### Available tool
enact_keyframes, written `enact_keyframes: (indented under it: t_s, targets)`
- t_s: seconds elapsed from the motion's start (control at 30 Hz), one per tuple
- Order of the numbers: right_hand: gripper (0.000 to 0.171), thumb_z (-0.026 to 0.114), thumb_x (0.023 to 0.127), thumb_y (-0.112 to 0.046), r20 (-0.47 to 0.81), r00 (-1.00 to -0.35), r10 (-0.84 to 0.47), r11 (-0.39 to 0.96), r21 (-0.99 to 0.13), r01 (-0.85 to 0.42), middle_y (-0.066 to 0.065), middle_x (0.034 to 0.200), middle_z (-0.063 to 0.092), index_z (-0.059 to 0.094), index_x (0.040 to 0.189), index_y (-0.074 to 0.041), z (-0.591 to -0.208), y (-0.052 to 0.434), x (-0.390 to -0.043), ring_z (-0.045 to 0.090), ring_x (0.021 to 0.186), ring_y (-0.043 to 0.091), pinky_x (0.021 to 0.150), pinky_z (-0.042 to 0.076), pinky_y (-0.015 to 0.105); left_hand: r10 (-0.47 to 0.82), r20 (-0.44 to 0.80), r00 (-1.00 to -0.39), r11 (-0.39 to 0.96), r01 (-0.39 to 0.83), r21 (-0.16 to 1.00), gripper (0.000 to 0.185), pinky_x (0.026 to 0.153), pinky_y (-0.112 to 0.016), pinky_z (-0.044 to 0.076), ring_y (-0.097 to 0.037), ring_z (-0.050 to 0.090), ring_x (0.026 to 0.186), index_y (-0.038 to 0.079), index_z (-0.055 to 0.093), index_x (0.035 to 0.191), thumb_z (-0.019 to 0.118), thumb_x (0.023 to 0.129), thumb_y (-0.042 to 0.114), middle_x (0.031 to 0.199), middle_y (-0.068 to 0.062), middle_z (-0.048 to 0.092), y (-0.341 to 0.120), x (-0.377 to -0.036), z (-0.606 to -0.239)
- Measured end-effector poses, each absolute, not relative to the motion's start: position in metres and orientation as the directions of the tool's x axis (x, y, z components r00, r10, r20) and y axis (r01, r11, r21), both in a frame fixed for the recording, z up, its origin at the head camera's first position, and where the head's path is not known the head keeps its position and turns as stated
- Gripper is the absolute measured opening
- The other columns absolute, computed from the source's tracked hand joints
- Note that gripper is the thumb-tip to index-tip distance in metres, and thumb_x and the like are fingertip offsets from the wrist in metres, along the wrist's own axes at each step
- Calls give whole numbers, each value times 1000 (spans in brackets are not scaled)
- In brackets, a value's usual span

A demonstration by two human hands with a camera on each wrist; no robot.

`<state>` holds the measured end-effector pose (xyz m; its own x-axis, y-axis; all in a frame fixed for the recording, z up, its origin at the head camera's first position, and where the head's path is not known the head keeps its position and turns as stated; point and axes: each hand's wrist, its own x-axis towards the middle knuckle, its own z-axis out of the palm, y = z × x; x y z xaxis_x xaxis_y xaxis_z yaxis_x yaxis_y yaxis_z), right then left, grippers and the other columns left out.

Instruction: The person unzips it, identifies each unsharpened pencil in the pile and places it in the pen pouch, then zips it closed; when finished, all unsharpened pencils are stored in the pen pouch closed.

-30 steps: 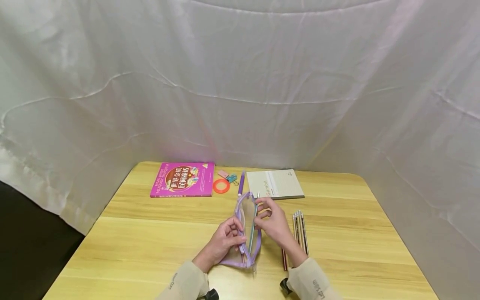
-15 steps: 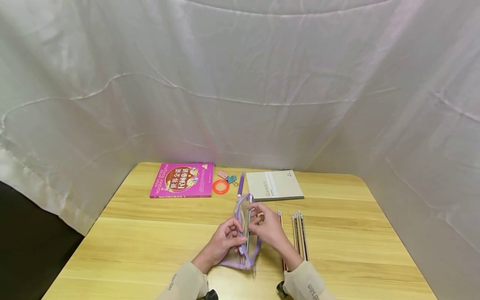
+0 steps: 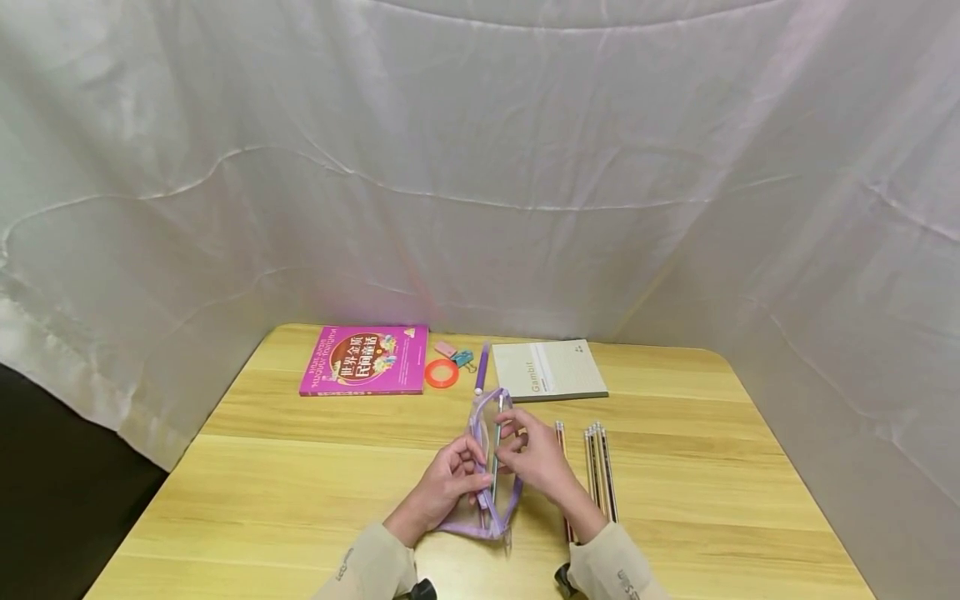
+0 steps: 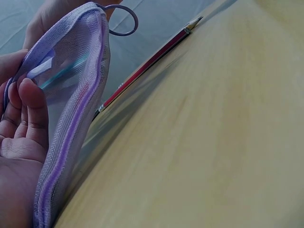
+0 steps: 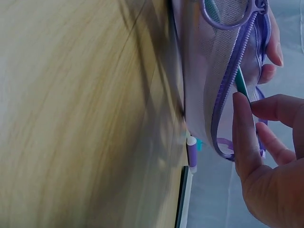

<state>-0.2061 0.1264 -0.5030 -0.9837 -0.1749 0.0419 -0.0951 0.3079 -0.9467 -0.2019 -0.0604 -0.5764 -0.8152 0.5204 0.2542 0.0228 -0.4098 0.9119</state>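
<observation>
On the wood-grain table (image 3: pixel 712 475) lies a magenta book (image 3: pixel 365 360) with Chinese title. Just beside it is an orange-red tape roll (image 3: pixel 430 373); near this are a pink eraser (image 3: pixel 445 349) and a teal binder clip (image 3: pixel 462 358). A purple marker (image 3: pixel 482 368) lies between the clip and a pale notebook (image 3: pixel 562 367) marked "Gambit". Behind hangs a whitish curtain (image 3: pixel 480 133).

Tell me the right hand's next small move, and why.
Probably ease the teal pencil down and release it: the right hand pinches it within the open mouth of the mesh pouch, whose edge the left hand holds.
</observation>
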Motion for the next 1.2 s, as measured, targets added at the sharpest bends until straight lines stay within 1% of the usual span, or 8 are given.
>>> enact_keyframes:
  t_s: [0.13,0.27,0.43,0.5,0.6,0.77,0.97,1.2]
  targets:
    - [45,69,84,13,38,-984,-172,294,-952,-89,22,109,61,63,127,1,-503,129,-205,66,78,20,62,65,35,514,273,-813,-412,45,910,37,54,-14,47,-3,58,67,-22,36,105,66,93,-4,87,3,62,-60,-202,-577]
    - [45,71,86,11,47,-988,-144,273,-958,-86,22,110,62,63,129,1,-499,137,-204,67,80,22,63,65,36,512,254,-821,-389,42,920,34,54,-16,48,-3,58,67,-19,38,106,65,93,-4,87,4,63,-59,-202,-574]
    - [41,72,89,8,59,-996,-65,277,-958,-75,21,109,64,67,128,-4,-493,157,-207,71,82,29,64,66,36,505,274,-818,-383,71,921,32,55,-15,49,-2,58,66,-19,39,106,65,94,-4,85,6,63,-59,-203,-571]
    - [40,72,89,7,47,-999,-24,287,-957,-52,21,109,64,66,128,-4,-492,169,-208,71,84,32,65,66,37,503,297,-812,-390,93,916,33,55,-15,49,-2,57,66,-19,39,106,65,94,-3,85,7,63,-60,-203,-570]
    - [40,70,91,6,8,-1000,9,325,-946,-5,21,110,64,64,130,-2,-495,188,-208,71,85,34,67,66,39,497,322,-806,-400,117,909,32,56,-14,49,-3,57,66,-19,39,105,65,94,-3,85,7,62,-62,-204,-568]
    - [41,70,91,5,-53,-999,-5,429,-902,46,23,110,64,62,131,3,-506,208,-207,71,78,28,66,65,38,491,348,-799,-411,139,901,29,57,-14,48,-3,56,67,-18,39,104,63,93,-6,85,6,61,-66,-204,-567]
    - [39,71,88,6,-65,-998,19,535,-842,66,19,107,66,66,126,0,-516,215,-211,68,73,21,64,63,33,496,342,-798,-434,113,894,29,56,-13,47,-2,56,66,-19,37,104,61,93,-7,84,7,61,-66,-204,-568]
    - [41,74,82,5,-42,-999,18,654,-755,44,13,104,70,69,122,-2,-523,219,-215,64,78,18,67,56,30,509,330,-795,-452,80,889,33,56,-13,48,-2,56,66,-20,35,104,62,93,-5,86,6,60,-64,-202,-572]
